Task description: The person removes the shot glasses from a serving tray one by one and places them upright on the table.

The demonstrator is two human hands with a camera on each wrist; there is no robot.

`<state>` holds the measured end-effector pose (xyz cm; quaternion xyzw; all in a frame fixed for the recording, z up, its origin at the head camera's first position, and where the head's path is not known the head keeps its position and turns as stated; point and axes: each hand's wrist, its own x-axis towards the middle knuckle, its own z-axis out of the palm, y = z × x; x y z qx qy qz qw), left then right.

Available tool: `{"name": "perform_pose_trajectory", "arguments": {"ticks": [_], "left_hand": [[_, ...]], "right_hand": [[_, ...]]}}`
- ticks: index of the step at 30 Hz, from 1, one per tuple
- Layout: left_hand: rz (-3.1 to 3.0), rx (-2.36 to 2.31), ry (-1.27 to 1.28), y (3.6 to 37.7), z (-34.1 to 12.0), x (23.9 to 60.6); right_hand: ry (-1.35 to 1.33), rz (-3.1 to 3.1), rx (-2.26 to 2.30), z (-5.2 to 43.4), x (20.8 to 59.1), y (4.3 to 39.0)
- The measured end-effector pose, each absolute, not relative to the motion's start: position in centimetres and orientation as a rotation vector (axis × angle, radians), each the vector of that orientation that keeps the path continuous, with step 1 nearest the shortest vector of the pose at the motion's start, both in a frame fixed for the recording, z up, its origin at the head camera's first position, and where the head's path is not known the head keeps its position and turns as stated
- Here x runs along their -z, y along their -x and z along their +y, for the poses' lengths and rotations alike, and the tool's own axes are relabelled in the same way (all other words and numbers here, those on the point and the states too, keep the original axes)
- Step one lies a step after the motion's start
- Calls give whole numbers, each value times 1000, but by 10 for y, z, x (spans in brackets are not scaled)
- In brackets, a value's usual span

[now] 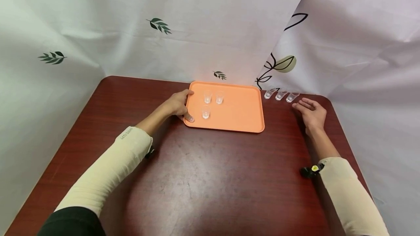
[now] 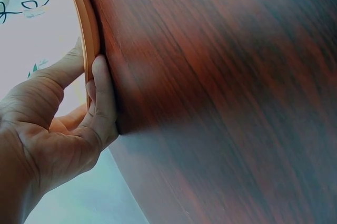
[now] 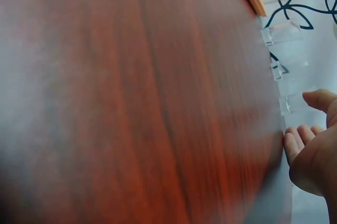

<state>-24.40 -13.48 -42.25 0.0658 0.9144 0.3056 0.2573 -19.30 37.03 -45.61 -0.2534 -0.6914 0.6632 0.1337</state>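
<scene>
The left hand (image 1: pixel 178 105) sits at the left edge of the orange tray (image 1: pixel 242 114), centre of the head view. Its thumb lies on the near left corner of the rim and its fingers curl over the left rim. The left wrist view confirms the grip: thumb (image 2: pixel 102 95) and forefinger pinch the tray edge (image 2: pixel 87 29) between them.

Three small clear plastic cups stand on the left part of the tray: two side by side at the back (image 1: pixel 207 97) (image 1: pixel 219 97), and one in front (image 1: pixel 205 112), close to the thumb.

The right hand (image 1: pixel 311 113) rests palm down on the dark red wooden table (image 1: pixel 210 177), right of centre in the frame, fingers relaxed and holding nothing. Three more clear cups (image 1: pixel 280 94) stand in a row on the table just beyond its fingertips, between the tray's far right corner and the hand. In the right wrist view this row (image 3: pixel 281 66) appears at the right edge, near the fingers (image 3: pixel 295 140).

A white leaf-printed curtain (image 1: pixel 157 24) hangs behind the table.
</scene>
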Motion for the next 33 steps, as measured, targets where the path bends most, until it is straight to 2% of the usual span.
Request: {"name": "perform_pose_trajectory", "arguments": {"ticks": [10,21,33], "left_hand": [[2481,-853,-149,271,-143,458],[2474,-867,-153,272,-144,459],[2452,-892,-137,271,-143,458]], "right_hand": [[691,-1981,-2025,367,454,178],[576,-2059,-2044,349,455,162],[438,-2153,-2020,315,458,163]]}}
